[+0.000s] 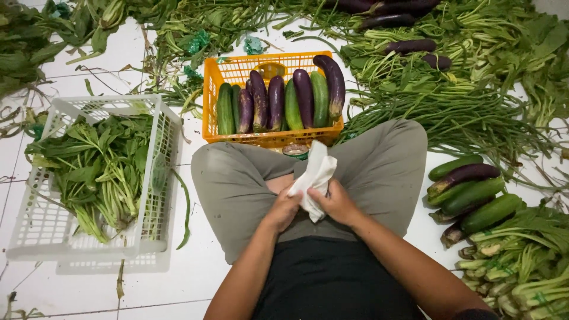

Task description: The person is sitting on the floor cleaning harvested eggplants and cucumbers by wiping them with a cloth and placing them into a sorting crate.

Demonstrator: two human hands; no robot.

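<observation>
White cloth (pixel 314 178) sits bunched between both hands, left fingers (pixel 287 198) and right fingers (pixel 325 200) grasping it.

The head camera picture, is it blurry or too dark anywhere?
In the head view the light is soft and even, with only faint shadows on the white floor; the orange basket and white cloth look sharp; the left hand and right hand are sharp too; the far top edge is dimmer.

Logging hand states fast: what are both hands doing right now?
Left hand: closed on the white cloth.
Right hand: closed on the same white cloth, over the lap.
</observation>
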